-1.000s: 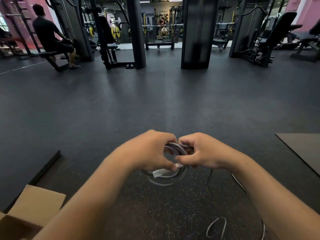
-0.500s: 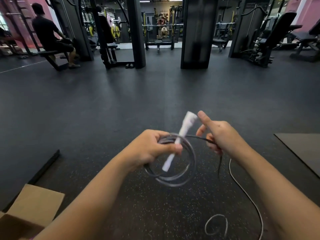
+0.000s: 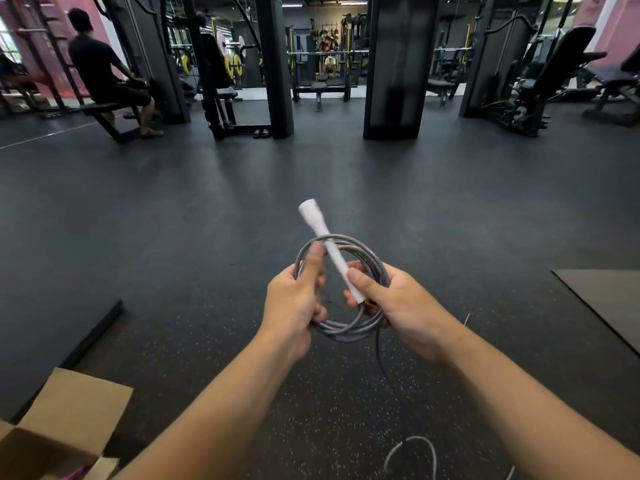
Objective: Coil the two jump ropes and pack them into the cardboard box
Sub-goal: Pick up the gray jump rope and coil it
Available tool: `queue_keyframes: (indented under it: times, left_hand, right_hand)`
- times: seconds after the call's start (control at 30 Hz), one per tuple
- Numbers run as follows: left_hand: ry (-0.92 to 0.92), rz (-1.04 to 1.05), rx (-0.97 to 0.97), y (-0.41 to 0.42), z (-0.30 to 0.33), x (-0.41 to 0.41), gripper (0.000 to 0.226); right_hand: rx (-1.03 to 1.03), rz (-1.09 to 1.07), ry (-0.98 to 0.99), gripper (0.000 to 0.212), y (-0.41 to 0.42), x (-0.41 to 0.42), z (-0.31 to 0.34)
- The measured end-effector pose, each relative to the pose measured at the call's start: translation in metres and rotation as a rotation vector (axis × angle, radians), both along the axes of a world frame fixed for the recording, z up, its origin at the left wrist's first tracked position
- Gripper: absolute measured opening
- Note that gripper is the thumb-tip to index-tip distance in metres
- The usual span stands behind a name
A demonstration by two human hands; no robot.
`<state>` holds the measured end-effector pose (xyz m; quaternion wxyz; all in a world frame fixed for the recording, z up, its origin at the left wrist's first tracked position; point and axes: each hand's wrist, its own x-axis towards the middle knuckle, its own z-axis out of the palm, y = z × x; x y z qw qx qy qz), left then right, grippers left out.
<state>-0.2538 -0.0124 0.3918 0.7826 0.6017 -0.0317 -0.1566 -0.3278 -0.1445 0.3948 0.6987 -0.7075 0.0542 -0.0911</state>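
Both hands hold a grey jump rope (image 3: pixel 349 329) wound into a round coil of several loops in front of me. My left hand (image 3: pixel 294 306) grips the coil's left side, thumb up on the loops. My right hand (image 3: pixel 391 303) grips the right side and pinches the rope's white handle (image 3: pixel 323 237), which lies across the coil and points up and away. A dark tail of rope (image 3: pixel 379 355) hangs from the coil toward the floor. A pale loop of rope (image 3: pixel 412 452) lies on the floor at the bottom. The open cardboard box (image 3: pixel 74 414) sits at the bottom left.
I am over a dark speckled rubber gym floor. A raised mat edge (image 3: pixel 100 327) runs along the left and a brown mat (image 3: pixel 609 299) lies at the right. Pillars and weight machines stand at the back, where a person (image 3: pixel 104 74) sits on a bench.
My right hand came back to the coil and closed on its right side and the white handle. The handle tipped from leaning right to leaning left. The coil rose slightly.
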Motion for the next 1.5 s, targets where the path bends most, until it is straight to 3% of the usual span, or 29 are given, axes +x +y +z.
queue_keyframes:
  times: [0.2,0.3,0.4,0.47,0.5,0.57,0.63,0.7,0.73,0.8,0.87,0.97,1.07,1.17,1.23,1.33,1.4,1.5]
  left_hand:
    - [-0.084,-0.027,0.087,0.007,-0.004,0.016,0.051]
    - [-0.179,-0.136,0.272,0.014,-0.006,0.020,0.051]
    - [-0.462,0.016,0.490,0.021,-0.007,0.030,0.060]
    - [-0.771,0.202,0.482,0.028,0.011,0.031,0.071]
    - [-0.912,0.137,0.466,0.031,0.024,0.031,0.075]
    - [-1.046,-0.247,0.626,0.031,0.050,0.024,0.086]
    - [-1.049,-0.582,0.990,0.023,0.059,0.013,0.083]
    - [-0.891,-0.741,1.147,0.017,0.053,0.009,0.063]
    - [-0.765,-0.821,1.096,0.016,0.047,0.010,0.050]
    - [-0.443,-0.976,0.812,0.016,0.032,0.008,0.022]
    - [-0.215,-0.963,0.536,0.016,0.023,0.002,0.011]
    - [-0.278,-0.800,0.452,0.010,0.019,-0.003,0.025]
    - [-0.391,-0.778,0.488,0.014,0.029,0.003,0.042]
    - [-0.408,-0.704,0.418,0.027,0.035,0.015,0.032]
    - [-0.389,-0.549,0.306,0.040,0.040,0.028,0.025]
    - [-0.337,-0.288,0.090,0.059,0.045,0.048,0.032]
    - [-0.291,-0.198,-0.041,0.058,0.044,0.049,0.036]
    - [-0.156,-0.115,-0.287,0.033,0.036,0.034,0.036]
  right_hand:
    - [-0.078,0.095,0.121,0.032,-0.011,0.005,0.007]
    - [-0.164,0.096,0.137,0.030,-0.022,0.003,0.010]
    - [-0.287,0.106,0.155,0.030,-0.038,-0.002,0.017]
    - [-0.399,0.178,0.150,0.029,-0.046,-0.005,0.021]
    - [-0.447,0.228,0.159,0.028,-0.047,-0.006,0.022]
    - [-0.510,0.318,0.171,0.023,-0.043,-0.006,0.024]
    - [-0.472,0.382,0.156,0.017,-0.034,-0.004,0.023]
    - [-0.395,0.397,0.144,0.037,-0.029,-0.001,0.017]
    - [-0.378,0.408,0.142,0.043,-0.027,-0.001,0.016]
    - [-0.415,0.417,0.138,0.038,-0.025,-0.002,0.018]
    - [-0.430,0.384,0.102,0.039,-0.022,-0.003,0.021]
    - [-0.439,0.209,0.000,0.048,-0.018,-0.001,0.025]
    - [-0.447,0.038,-0.081,0.059,-0.023,0.002,0.027]
    - [-0.488,-0.050,-0.040,0.067,-0.043,-0.001,0.025]
    - [-0.570,-0.065,0.031,0.062,-0.066,-0.008,0.016]
    - [-0.582,-0.058,0.115,0.036,-0.091,-0.015,0.002]
    - [-0.447,-0.077,0.090,0.024,-0.089,-0.012,-0.005]
    - [-0.205,-0.051,0.034,0.026,-0.061,-0.002,-0.011]
